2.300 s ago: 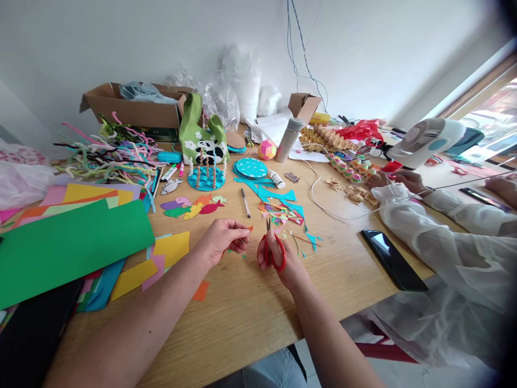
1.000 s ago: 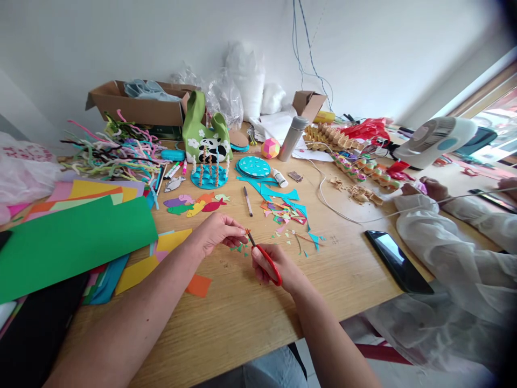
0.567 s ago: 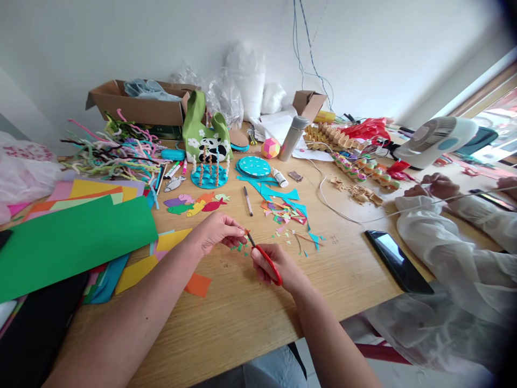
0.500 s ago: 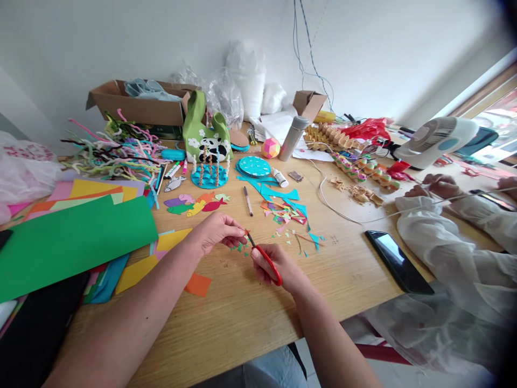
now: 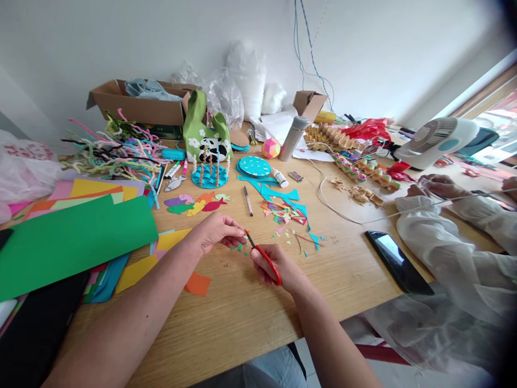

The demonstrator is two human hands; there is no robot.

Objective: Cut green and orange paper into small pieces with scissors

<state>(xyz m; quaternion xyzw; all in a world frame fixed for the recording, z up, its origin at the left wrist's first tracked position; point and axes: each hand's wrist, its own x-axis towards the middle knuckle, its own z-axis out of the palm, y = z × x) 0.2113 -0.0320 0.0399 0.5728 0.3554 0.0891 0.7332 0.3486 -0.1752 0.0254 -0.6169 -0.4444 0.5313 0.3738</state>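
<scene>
The left hand (image 5: 218,233) is keeping a narrow pinch grip on a small orange paper piece (image 5: 246,231), which is mostly being hidden by the fingertips. The right hand (image 5: 281,268) is maintaining a grip closed around the red handles of the scissors (image 5: 267,258); the blades are pointing toward the left grip and reaching the paper piece, their opening being too small to tell. Green scraps (image 5: 239,248) are lying on the bench (image 5: 242,323) just beside the left grip. An orange rectangle (image 5: 198,285) is resting nearer the person than that grip; a pen (image 5: 247,201) is lying beyond both grips, and a phone (image 5: 398,262) is lying to the right of the right grip.
</scene>
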